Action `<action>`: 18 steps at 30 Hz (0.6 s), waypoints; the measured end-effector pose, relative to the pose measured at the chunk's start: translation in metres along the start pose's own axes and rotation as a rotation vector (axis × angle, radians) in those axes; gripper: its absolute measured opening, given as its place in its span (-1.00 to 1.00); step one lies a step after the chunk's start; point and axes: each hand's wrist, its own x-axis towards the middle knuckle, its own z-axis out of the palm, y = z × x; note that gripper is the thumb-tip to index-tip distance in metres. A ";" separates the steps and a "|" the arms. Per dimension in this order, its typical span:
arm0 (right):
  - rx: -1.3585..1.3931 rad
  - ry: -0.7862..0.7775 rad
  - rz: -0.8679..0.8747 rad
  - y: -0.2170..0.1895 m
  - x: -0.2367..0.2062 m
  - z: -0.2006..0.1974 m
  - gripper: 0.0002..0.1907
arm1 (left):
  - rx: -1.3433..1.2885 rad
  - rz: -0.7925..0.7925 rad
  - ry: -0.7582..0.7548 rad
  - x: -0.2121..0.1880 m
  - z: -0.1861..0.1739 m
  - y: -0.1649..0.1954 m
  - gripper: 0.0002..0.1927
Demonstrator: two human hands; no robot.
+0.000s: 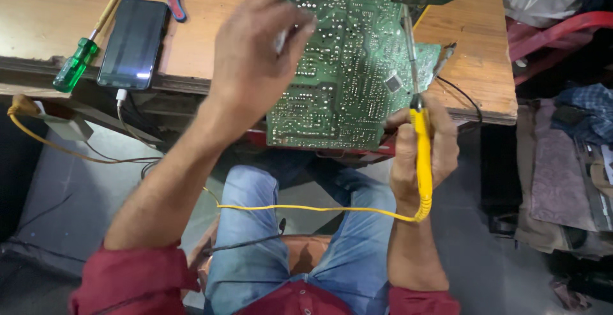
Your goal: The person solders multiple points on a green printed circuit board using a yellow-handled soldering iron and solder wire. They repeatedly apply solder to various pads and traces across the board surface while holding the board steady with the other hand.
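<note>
Right hand (424, 161) is wrapped shut round the yellow handle of a soldering iron (420, 142), tip pointing far, over the green circuit board (348, 66); left hand (255, 53) pinches sthg thin & pale, prob solder wire, fingers nearly closed, at the board's left part. Board overhangs the near edge of the wooden bench (198, 46), w/ a phone (133, 43) & green-handled screwdriver (80, 59) further left. Iron looks light & stiff, hot at the tip, so grip the handle only; board is rigid but fragile, best held by its edges

Matt green circuit board (345, 66), worn wooden table (472, 66) (scuffed), glossy yellow plastic soldering iron (421, 155).
</note>
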 end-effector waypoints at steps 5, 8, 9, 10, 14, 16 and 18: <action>0.002 -0.021 0.054 -0.001 0.008 0.005 -0.63 | 0.106 0.094 0.103 0.022 0.013 -0.019 -0.93; -0.156 -0.034 -0.003 0.010 0.013 0.002 -0.69 | 0.133 0.137 0.156 0.025 0.022 -0.025 -0.92; -0.175 -0.014 -0.024 0.015 0.014 0.003 -0.72 | 0.144 0.127 0.156 0.025 0.024 -0.027 -0.91; -0.192 0.006 -0.046 0.020 0.015 0.004 -0.74 | 0.157 0.116 0.158 0.025 0.027 -0.029 -0.91; -0.149 0.016 -0.006 0.033 0.015 0.007 -0.74 | 0.177 0.099 0.143 0.027 0.034 -0.038 -0.88; -0.127 0.021 -0.003 0.035 0.015 0.010 -0.74 | 0.185 0.090 0.135 0.027 0.036 -0.041 -0.88; -0.139 0.010 -0.007 0.036 0.017 0.011 -0.74 | 0.161 0.089 0.134 0.027 0.038 -0.042 -0.87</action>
